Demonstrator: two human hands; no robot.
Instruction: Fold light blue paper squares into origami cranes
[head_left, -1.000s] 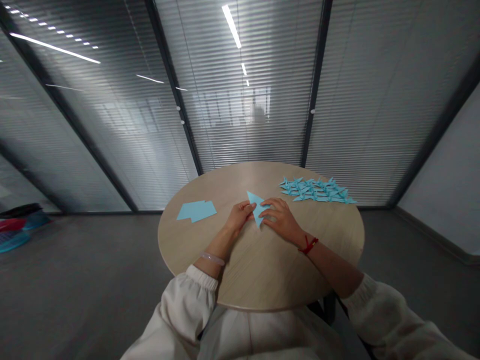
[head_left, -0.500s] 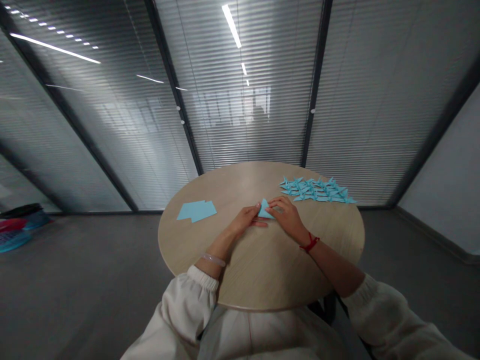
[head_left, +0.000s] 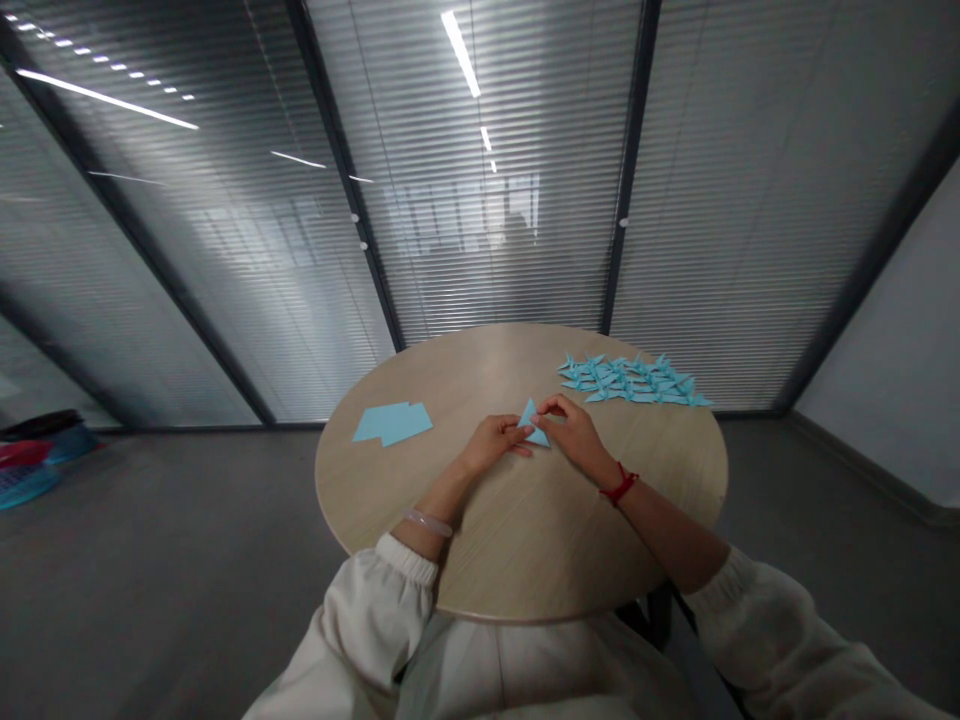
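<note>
A small blue sheet of origami paper [head_left: 536,437], folded to a triangle, is between my hands over the middle of the table. My left hand [head_left: 493,441] grips its left side, thumb on top and fingers beneath. With thumb and fingertips, my right hand [head_left: 573,430] pinches the paper near its upper right edge. Farther back on the right lie several folded blue paper cranes [head_left: 630,380] in close rows. Left of my hands, flat blue paper squares [head_left: 390,422] overlap each other.
The round wooden table [head_left: 525,560] has its near edge against my lap. Behind it stands a glass partition with blinds [head_left: 495,250]. On the floor at far left are a dark bin [head_left: 56,430] and a red and blue container [head_left: 26,475].
My left thumb has moved right and down across the paper. The triangle shows more of its shape and is turned slightly. Cranes and squares lie as before.
</note>
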